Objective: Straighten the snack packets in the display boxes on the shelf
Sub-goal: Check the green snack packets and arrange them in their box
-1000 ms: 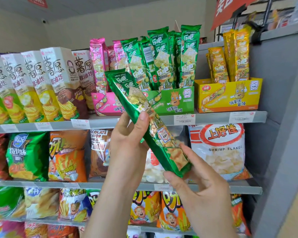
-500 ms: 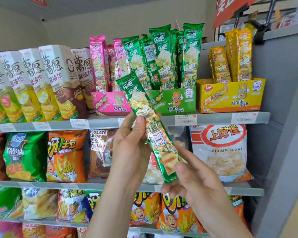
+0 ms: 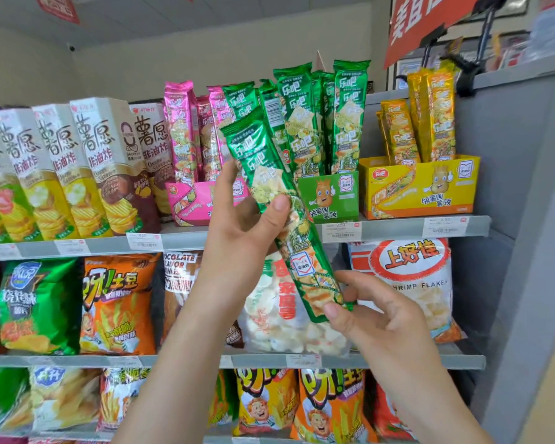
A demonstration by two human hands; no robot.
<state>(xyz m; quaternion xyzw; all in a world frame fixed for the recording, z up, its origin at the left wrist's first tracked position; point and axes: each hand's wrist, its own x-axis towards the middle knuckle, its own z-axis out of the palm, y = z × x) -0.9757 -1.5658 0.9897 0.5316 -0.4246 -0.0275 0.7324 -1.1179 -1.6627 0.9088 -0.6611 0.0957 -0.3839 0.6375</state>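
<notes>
**Green packet is up by the boxes now, still not slotted in**

Compared to a second ago, the green snack packet [image 3: 297, 248] has come up and swung closer to upright. It was slanting hard across the shelf edge [image 3: 382, 227]. Now its top end sits in front of the pink and green packets standing in the boxes. It's still tilted, with the top leaning left, and it's in the air, not in any box.

The left hand [image 3: 237, 225] has climbed too and is now in front of the pink display box [image 3: 193, 203]. It's gripping the packet around the middle, thumb pressed on the front and fingers curled behind. The right hand [image 3: 375, 318] is lower down. It pinches the packet's bottom end between thumb and fingers, in front of the bags on the second shelf.

Top shelf, left to right:
- tall chip cartons [image 3: 87, 168]
- the pink box
- the green display box [image 3: 329, 197], with its packets [image 3: 302, 123] standing and a few leaning
- the yellow display box [image 3: 420, 187]
</notes>
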